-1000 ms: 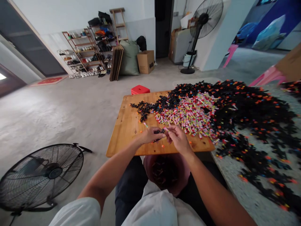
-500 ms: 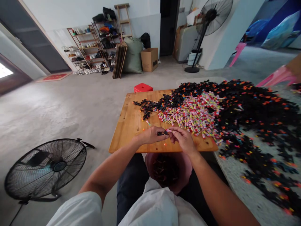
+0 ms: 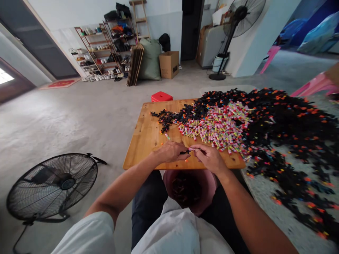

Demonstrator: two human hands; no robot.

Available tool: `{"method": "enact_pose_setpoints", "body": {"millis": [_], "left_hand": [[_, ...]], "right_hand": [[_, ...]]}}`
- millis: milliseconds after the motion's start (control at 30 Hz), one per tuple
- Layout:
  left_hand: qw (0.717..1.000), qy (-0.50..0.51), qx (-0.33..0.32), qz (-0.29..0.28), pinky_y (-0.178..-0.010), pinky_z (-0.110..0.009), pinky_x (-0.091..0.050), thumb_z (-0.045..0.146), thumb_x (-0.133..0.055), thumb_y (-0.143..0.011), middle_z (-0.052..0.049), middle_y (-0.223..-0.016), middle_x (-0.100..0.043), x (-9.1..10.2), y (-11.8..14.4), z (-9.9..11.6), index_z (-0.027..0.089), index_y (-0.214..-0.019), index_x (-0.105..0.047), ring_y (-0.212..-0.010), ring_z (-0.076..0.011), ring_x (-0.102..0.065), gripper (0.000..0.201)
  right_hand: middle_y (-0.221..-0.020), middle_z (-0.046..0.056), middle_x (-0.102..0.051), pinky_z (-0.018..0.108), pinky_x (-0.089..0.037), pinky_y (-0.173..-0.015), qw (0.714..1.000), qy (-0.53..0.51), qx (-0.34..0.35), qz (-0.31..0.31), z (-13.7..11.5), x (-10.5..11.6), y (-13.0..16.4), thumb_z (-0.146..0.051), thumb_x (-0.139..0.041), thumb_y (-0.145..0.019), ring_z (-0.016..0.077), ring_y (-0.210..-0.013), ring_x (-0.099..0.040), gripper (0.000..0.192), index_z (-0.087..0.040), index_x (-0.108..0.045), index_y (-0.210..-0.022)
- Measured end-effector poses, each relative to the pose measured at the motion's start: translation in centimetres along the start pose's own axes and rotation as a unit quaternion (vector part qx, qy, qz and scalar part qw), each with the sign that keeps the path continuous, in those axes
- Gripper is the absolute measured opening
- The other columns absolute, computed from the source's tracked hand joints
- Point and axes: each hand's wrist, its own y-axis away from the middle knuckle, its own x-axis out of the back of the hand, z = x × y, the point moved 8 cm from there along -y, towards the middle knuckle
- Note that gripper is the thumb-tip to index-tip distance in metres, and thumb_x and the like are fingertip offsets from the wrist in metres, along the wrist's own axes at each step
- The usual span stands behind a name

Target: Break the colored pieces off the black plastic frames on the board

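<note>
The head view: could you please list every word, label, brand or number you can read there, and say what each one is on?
No text in this view can be read.
Cardboard box: a dark mark on its side, too blurred to read.
Red floor mat: a pattern or characters, too small to tell.
Coloured pieces on the wooden board: printed wrappers, too small to read.

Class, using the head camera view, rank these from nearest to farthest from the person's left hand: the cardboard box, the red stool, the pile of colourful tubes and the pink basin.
From the left hand:
1. Pink basin, just below, on the lap.
2. Pile of colourful tubes, to the right on the wooden board.
3. Red stool, beyond the board's far edge.
4. Cardboard box, far back by the wall.
</note>
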Motion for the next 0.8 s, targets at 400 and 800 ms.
{"method": "enact_pose_setpoints", "body": {"millis": [400,800], "left_hand": [[0.970,0.210,0.002,-0.119,-0.082,-0.024,-0.050,0.047,-0.048,-0.107,-0.008,-0.107,-0.075,-0.9,0.0,1.0,0.016,-0.114,-0.072,-0.091,-0.0173,-0.069,0.040],[0.994,0.093,-0.015,-0.056,-0.072,-0.023,-0.046,0.038,-0.053,-0.106,-0.008,-0.103,-0.075,-0.1,0.3,1.7,0.016,-0.118,-0.069,-0.086,-0.0167,-0.070,0.029]], "right_hand": [[-0.057,-0.002,-0.059,0.022,-0.034,-0.040,0.986,-0.151,-0.063,-0.023,1.5,-0.4,0.2,-0.036,-0.062,-0.086,0.0086,-0.042,-0.046,0.028,-0.014,-0.078,-0.091],[-0.079,0.002,-0.070,0.027,-0.051,-0.056,0.982,-0.188,0.001,-0.032,2.8,-1.0,2.1,-0.036,-0.064,-0.097,0.0122,-0.059,-0.062,0.028,-0.018,-0.079,-0.111]]}}
